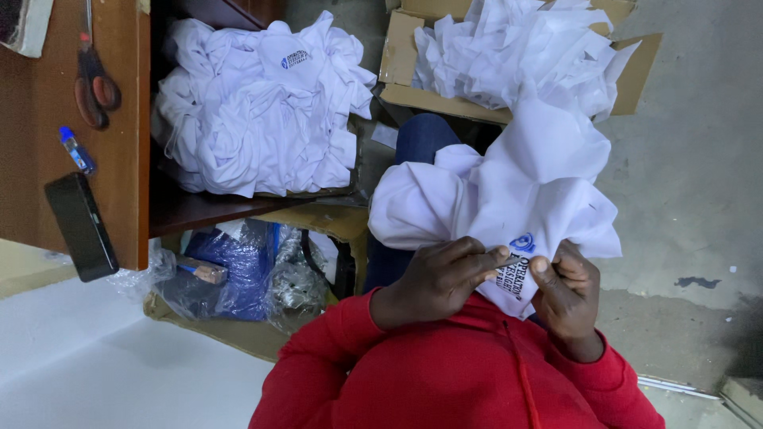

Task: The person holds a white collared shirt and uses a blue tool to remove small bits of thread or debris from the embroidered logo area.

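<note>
Fingers of the left hand [433, 278] and right hand [566, 287] pinch the soft, light white garment [517, 191] beside its printed emblem [520, 243], a good hold.

- The cardboard box [636, 75] of white garments ran off the top edge.
- The left hand [433, 278] hid part of the white garment's [524, 183] embroidered emblem.
- The scissors' [94, 79] blades were cut off above.
</note>
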